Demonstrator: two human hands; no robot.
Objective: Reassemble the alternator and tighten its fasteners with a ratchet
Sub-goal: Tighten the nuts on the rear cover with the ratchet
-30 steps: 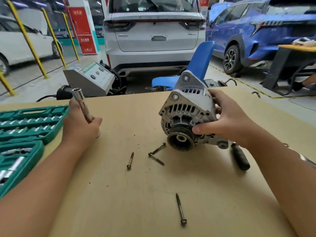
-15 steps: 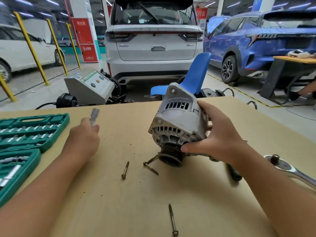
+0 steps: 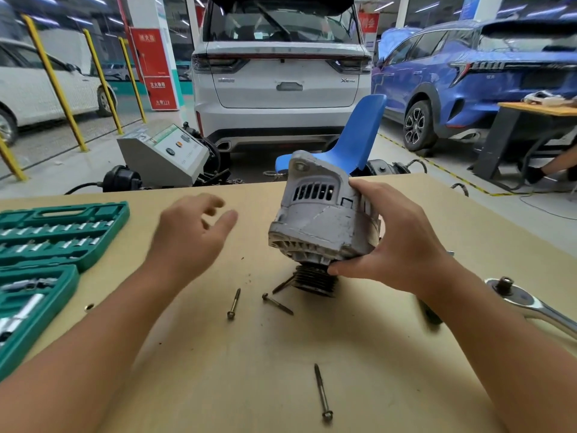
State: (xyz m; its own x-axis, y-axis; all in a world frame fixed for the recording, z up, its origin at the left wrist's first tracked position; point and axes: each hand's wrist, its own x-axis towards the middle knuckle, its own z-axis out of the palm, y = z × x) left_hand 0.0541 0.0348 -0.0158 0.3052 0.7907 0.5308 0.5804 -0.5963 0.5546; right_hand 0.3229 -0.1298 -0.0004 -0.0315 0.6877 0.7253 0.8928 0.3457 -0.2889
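Table [image 3: 406, 385]: the bench for this reassembly. Alternator [image 3: 318, 220], tipped further since a second ago, now stands pulley-down on the table; my right hand [image 3: 402, 242] grips its housing, fingers curled round the rear side, thumb under the front rim. Socket set [image 3: 62, 232] lies open at far left. Left hand [image 3: 190, 235] has let go of the long socket it held a second ago; it is empty, fingers relaxed, blurred in motion toward the alternator. Ratchet [image 3: 527, 303] lies at right, untouched. Four through-bolts loose: one [image 3: 233, 303] nearest my left forearm. Judgement: bolts go in next, tightening not begun.
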